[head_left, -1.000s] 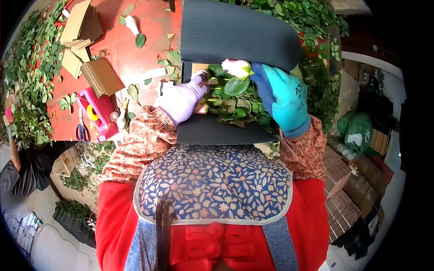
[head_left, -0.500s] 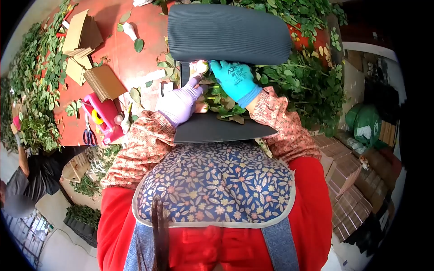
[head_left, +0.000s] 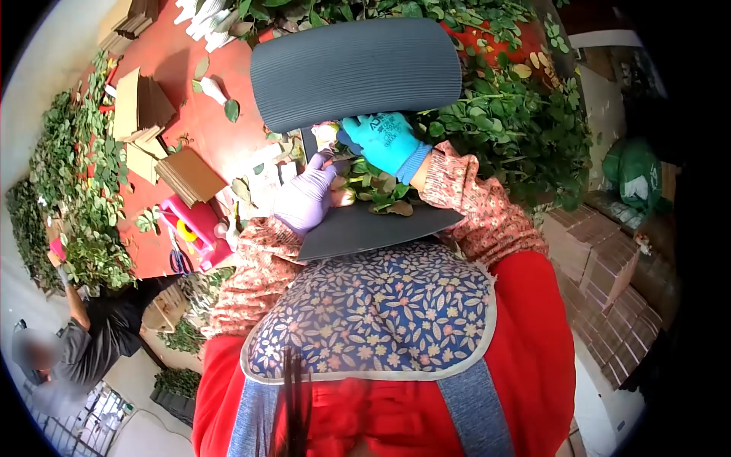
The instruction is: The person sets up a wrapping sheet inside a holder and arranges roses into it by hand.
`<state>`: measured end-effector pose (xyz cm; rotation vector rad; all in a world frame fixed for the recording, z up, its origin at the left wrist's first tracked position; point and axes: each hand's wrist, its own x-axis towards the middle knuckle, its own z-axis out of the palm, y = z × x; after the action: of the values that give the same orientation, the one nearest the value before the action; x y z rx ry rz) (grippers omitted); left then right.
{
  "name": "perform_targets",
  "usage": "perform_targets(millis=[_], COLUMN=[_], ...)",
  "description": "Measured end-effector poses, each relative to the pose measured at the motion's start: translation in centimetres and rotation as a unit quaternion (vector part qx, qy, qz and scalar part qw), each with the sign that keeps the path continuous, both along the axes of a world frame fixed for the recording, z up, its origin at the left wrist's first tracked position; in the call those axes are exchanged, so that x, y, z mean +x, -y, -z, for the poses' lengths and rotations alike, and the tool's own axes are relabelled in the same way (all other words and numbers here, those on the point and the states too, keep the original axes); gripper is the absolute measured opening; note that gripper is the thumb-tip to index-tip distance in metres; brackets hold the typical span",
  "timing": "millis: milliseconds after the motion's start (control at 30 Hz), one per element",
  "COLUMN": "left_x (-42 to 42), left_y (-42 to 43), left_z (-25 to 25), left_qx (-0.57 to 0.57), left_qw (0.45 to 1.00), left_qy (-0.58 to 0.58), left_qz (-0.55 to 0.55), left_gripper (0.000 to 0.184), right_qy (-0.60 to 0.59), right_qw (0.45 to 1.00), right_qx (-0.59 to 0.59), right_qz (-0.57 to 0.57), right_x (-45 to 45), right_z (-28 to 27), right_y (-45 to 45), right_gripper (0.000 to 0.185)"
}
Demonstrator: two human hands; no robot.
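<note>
My left hand (head_left: 304, 199), in a lavender glove, has its fingers closed at a pale pink and cream rose (head_left: 326, 135). From the other side my right hand (head_left: 387, 141), in a teal glove, is curled in against the same rose; its fingertips are partly hidden. Below them, another rose head (head_left: 343, 198) shows beside my left palm. Green leaves (head_left: 373, 181) lie between the hands. The blooms rest on a dark sheet (head_left: 381, 231), whose near edge is at my apron. A ribbed dark grey sheet (head_left: 356, 72) curves over just beyond my fingers.
At left on the red table (head_left: 179, 91) are cardboard pieces (head_left: 190, 175), a pink tape dispenser (head_left: 199, 228), scissors (head_left: 180, 260) and a white-wrapped bud (head_left: 214, 90). Leafy stems (head_left: 525, 129) are heaped at right. Another person (head_left: 99, 327) is at far left.
The view has shifted and tilted, so the table objects sit lower and further right. Both hands stay at the rose, with only slight finger movement. More white-wrapped buds show at the top.
</note>
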<state>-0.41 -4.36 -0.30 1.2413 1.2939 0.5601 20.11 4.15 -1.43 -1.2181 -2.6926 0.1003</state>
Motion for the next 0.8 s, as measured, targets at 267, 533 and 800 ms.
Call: perform_targets(millis=[267, 533, 800], left_x=[1.4, 0.2, 2.1], left_y=[-0.3, -2.5, -2.7], left_z=[-1.4, -1.2, -0.9], left_qx=[-0.296, 0.295, 0.287], left_qw=[0.893, 0.945, 0.930], left_qy=[0.290, -0.099, -0.201], left_qz=[-0.176, 0.104, 0.109], left_gripper=[0.035, 0.022, 0.036], right_qy=[0.069, 0.135, 0.106], right_qw=[0.998, 0.991, 0.994], right_qx=[0.014, 0.001, 0.035], right_qz=[0.006, 0.002, -0.014], right_x=[-0.3, -0.3, 1.4], right_z=[1.6, 0.0, 0.2], right_y=[0.3, 0.3, 0.4], right_gripper=[0.034, 0.036, 0.035])
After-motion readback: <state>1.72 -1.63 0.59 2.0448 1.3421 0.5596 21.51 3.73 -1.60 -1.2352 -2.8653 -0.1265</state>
